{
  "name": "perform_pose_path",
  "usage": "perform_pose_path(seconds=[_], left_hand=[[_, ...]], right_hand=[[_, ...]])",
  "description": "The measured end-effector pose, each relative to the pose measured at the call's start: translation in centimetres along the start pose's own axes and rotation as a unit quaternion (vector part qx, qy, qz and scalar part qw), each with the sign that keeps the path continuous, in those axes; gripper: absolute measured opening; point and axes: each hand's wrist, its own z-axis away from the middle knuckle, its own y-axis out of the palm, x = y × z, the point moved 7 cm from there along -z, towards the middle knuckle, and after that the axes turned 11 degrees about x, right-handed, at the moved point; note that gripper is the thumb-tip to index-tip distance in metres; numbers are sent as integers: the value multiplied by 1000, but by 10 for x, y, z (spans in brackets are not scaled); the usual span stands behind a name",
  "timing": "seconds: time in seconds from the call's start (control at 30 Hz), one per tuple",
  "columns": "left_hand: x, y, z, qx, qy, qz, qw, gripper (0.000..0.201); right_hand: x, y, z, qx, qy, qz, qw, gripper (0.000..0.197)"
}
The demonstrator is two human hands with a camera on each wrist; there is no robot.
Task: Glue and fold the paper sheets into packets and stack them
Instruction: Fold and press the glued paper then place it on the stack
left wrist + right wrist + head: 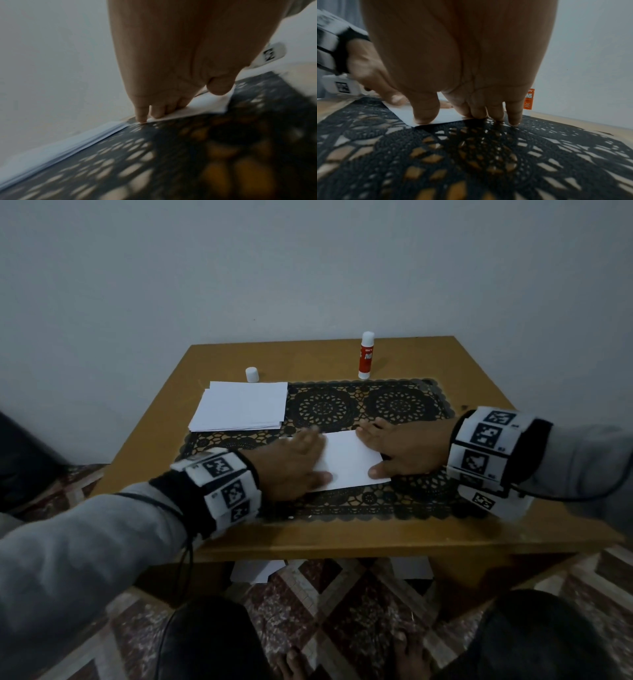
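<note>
A folded white paper sheet (349, 462) lies on the black lace mat (359, 405) in the middle of the table. My left hand (301, 460) lies flat on the sheet's left part, fingers straight and pressing down (154, 112). My right hand (387, 450) presses the sheet's right edge with straight fingers, thumb on the near corner (424, 115). A stack of white sheets (239, 407) rests at the mat's left end. The red and white glue stick (366, 356) stands upright at the back, its white cap (252, 374) apart on the left.
The wooden table (342, 539) stands against a plain wall. Some white papers (257, 571) lie on the patterned floor under the table's front edge, near my knees and bare feet.
</note>
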Motion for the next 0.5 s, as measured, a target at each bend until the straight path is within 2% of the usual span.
perform_pose_path(seconds=[0.07,0.1,0.23,0.27,0.37,0.4,0.5], left_hand=[[13,5,9,7,-47,8,999,84],[8,9,16,15,-45,2,999,87],[-38,36,42,58,60,-45,996,94],[-34,35,42,50,61,-37,996,91],[-5,31,39,18,-13,-15,1000,89],[-7,35,40,21,-19,-22,999,92],[-38,49,48,60,41,-56,996,101]], right_hand=[[0,1,-1,2,-4,-5,1000,83],[-1,1,-2,2,-4,-6,1000,83],[-1,2,-4,0,-3,-9,1000,83],[-1,2,-4,1,-4,-9,1000,84],[0,1,-4,1,-6,-13,1000,84],[0,2,-4,0,-6,-15,1000,84],[-2,2,-5,-2,-6,-18,1000,84]])
